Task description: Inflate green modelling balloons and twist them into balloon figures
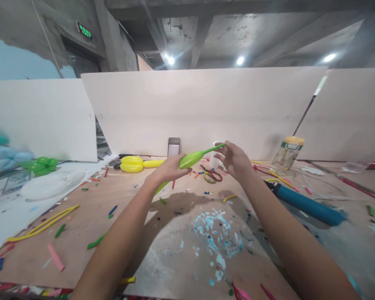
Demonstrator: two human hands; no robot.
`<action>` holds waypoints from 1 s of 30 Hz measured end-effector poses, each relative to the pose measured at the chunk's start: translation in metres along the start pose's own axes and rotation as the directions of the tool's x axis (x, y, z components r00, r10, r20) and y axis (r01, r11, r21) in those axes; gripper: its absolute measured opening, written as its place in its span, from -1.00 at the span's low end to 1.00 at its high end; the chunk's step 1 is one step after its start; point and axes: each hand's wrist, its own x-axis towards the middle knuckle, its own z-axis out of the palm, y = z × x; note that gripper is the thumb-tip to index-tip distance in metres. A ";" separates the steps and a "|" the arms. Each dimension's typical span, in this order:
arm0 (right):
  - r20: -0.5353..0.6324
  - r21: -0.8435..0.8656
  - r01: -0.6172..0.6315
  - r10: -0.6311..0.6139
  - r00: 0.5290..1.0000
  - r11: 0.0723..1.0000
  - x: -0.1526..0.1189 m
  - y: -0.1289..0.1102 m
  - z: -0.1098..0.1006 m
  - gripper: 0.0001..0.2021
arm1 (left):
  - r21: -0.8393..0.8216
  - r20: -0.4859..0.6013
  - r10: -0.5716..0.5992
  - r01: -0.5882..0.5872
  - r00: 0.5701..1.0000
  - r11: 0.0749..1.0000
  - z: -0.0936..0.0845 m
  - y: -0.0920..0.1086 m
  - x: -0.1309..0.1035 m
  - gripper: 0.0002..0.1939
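Observation:
A lime-green modelling balloon [191,160] stretches between my two hands above the table. My left hand [171,168] is wrapped round its inflated part, and a further green length shows below that hand. My right hand [233,157] pinches the thin, uninflated tail at the other end. Behind and below the hands lies a pair of scissors [213,175] with red and yellow handles. To the left of my left hand rests a yellow twisted balloon [131,163] with rounded loops. A white cylindrical object [214,160] stands partly hidden behind my right hand.
A blue balloon pump [309,204] lies at right, near a clear bottle [287,154] with a yellow cap. Balloon scraps and blue flakes [217,233] litter the wooden table [162,266]. A white board [203,108] stands behind. Green balloon pieces [43,166] sit far left.

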 end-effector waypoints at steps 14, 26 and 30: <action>-0.028 0.173 -0.188 0.196 0.980 0.967 0.006 0.013 -0.005 -0.90 | -0.091 0.019 0.081 -0.079 0.997 0.993 0.006 -0.001 0.003 -0.65; -0.161 0.521 0.034 0.059 0.985 0.853 0.062 -0.004 -0.013 -0.78 | -0.013 -0.080 0.066 -0.067 0.995 0.998 0.024 -0.024 0.042 -0.69; -0.217 0.548 0.161 -0.047 0.975 0.821 0.079 0.000 -0.031 -0.78 | -0.072 -0.039 0.011 -0.014 0.999 0.997 0.033 -0.038 0.052 -0.67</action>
